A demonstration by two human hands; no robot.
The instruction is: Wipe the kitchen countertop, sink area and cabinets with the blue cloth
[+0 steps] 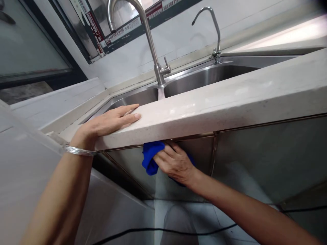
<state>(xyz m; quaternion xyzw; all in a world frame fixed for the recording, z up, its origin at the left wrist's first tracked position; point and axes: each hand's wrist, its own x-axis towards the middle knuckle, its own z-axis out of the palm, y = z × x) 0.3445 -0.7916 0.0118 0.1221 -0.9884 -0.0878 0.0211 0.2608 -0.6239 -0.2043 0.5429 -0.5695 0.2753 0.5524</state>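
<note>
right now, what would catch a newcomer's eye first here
The bright blue cloth stands out most, pressed by the right hand against the steel cabinet front just under the counter edge. Above it, the left hand lies flat on the pale countertop, a silver bangle on the wrist. Behind, a tall curved faucet rises over the steel sink.

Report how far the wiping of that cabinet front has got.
Done: nothing shows clearly. In hand: the right hand presses the blue cloth on the steel cabinet door just under the counter edge; the left hand rests flat on top. Left: cannot tell.
</note>
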